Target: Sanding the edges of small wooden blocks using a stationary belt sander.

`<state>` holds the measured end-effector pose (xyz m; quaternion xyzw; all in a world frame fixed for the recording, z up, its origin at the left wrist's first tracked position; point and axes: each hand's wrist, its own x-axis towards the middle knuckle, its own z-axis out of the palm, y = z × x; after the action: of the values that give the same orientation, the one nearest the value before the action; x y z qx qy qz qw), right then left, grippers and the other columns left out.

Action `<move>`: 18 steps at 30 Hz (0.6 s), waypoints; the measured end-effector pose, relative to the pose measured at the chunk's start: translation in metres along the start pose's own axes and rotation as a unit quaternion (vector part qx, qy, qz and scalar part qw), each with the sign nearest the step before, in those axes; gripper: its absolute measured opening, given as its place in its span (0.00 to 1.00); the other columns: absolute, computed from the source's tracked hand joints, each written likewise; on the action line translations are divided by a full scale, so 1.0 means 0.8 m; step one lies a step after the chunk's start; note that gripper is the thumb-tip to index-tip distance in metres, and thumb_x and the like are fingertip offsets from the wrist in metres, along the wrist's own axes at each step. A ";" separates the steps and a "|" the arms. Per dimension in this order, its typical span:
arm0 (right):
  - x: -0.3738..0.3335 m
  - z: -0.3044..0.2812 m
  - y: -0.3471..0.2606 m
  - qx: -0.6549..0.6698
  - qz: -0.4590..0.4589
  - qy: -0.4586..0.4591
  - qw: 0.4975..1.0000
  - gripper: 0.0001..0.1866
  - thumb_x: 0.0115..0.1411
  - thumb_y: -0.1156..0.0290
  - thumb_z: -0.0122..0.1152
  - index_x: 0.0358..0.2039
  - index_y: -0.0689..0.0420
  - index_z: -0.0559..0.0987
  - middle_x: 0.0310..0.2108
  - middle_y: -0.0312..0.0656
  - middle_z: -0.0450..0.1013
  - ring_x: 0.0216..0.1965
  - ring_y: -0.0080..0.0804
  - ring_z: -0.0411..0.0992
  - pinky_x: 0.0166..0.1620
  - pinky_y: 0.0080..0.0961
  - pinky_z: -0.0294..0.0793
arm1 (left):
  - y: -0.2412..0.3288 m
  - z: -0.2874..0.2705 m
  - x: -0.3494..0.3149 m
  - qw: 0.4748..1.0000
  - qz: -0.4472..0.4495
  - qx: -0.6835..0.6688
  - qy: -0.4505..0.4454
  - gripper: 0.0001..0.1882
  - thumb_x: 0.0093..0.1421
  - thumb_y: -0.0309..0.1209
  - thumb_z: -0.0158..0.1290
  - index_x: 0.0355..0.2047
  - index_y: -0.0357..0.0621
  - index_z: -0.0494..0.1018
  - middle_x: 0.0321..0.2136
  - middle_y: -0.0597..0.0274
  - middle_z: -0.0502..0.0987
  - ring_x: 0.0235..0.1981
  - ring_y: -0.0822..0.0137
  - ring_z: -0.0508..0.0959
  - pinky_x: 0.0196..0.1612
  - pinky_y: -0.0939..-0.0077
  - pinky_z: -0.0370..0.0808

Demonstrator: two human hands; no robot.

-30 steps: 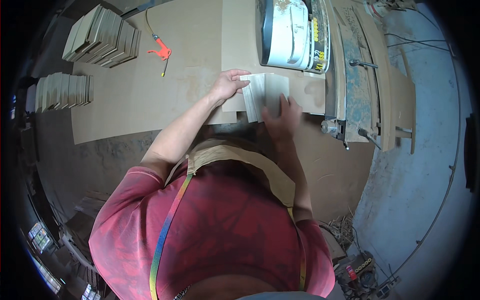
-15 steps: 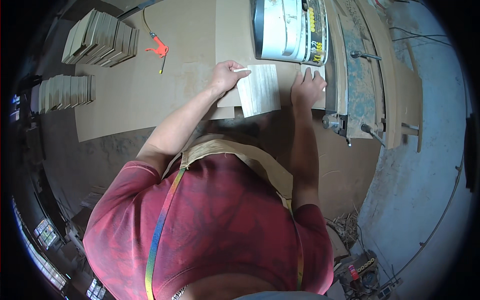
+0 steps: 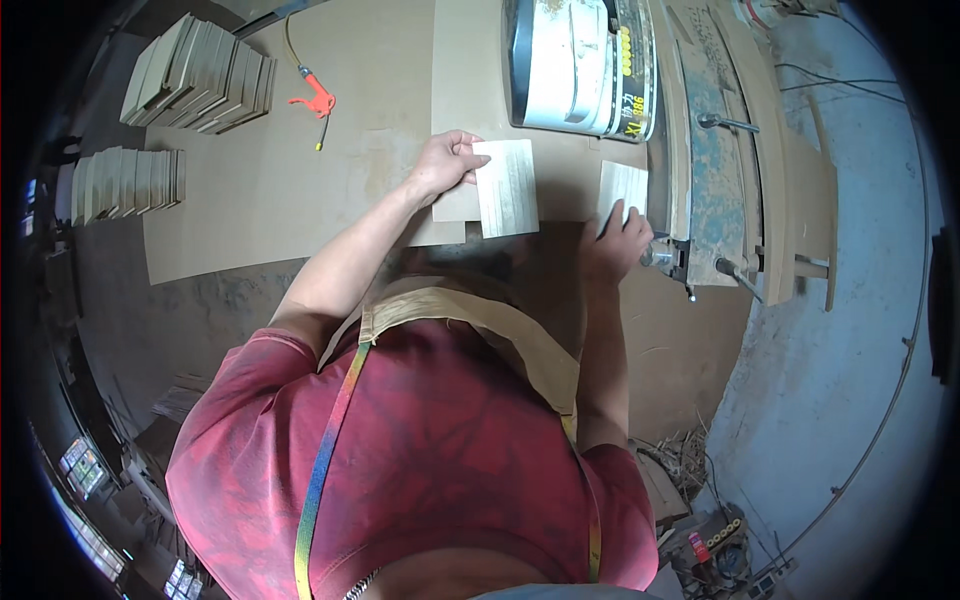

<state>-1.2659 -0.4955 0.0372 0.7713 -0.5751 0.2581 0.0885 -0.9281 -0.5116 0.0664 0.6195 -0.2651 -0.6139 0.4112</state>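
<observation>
My left hand (image 3: 443, 163) pinches the left edge of a pale rectangular wooden panel (image 3: 507, 187) lying on the brown workbench (image 3: 260, 200). My right hand (image 3: 620, 240) rests its fingers on a second, smaller pale panel (image 3: 624, 186), which lies beside the base of a white and grey machine (image 3: 580, 65). The two panels lie apart, with bare bench between them.
Stacks of similar wooden pieces stand at the far left (image 3: 200, 75) and left edge (image 3: 125, 180). An orange air blow gun (image 3: 315, 102) with a hose lies on the bench. A blue-grey metal frame (image 3: 715, 170) with handles runs along the right. Concrete floor lies beyond.
The panels were together under both hands a second ago. My right hand has moved one piece to the right, toward the machine, while my left hand keeps the other.
</observation>
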 end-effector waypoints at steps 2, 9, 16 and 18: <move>0.016 0.029 0.029 -0.037 -0.006 0.022 0.999 0.27 0.58 0.65 0.71 0.58 0.58 0.83 0.57 0.52 0.77 0.50 0.53 0.74 0.54 0.50 0.77 | -0.007 -0.001 -0.001 0.996 0.009 -0.091 -0.014 0.06 0.67 0.22 0.65 0.41 0.33 0.79 0.28 0.60 0.79 0.27 0.69 0.82 0.34 0.79 0.86; 0.119 0.058 -0.009 0.011 0.010 0.091 0.996 0.17 0.65 0.64 0.67 0.49 0.63 0.85 0.47 0.55 0.78 0.43 0.55 0.77 0.50 0.48 0.81 | 0.000 0.018 -0.015 0.997 -0.042 -0.068 -0.012 0.05 0.65 0.17 0.58 0.39 0.37 0.81 0.28 0.59 0.81 0.23 0.68 0.81 0.32 0.76 0.86; -0.003 -0.031 -0.120 0.144 0.012 -0.085 0.986 0.32 0.56 0.56 0.79 0.59 0.56 0.83 0.56 0.55 0.76 0.50 0.60 0.75 0.51 0.50 0.78 | -0.009 0.061 -0.026 0.989 -0.018 -0.108 -0.101 0.02 0.70 0.22 0.61 0.38 0.38 0.80 0.28 0.58 0.82 0.26 0.67 0.83 0.33 0.77 0.83; -0.019 -0.041 -0.104 0.139 0.043 -0.069 0.987 0.32 0.57 0.57 0.79 0.60 0.55 0.82 0.57 0.55 0.75 0.51 0.59 0.75 0.51 0.50 0.79 | -0.009 0.093 -0.029 0.987 -0.013 -0.109 -0.114 0.03 0.71 0.23 0.61 0.37 0.38 0.80 0.28 0.59 0.82 0.27 0.68 0.83 0.33 0.78 0.82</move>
<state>-1.2012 -0.4413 0.0708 0.7667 -0.5710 0.2849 -0.0707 -1.0048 -0.5022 0.0797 0.5004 -0.2337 -0.7113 0.4348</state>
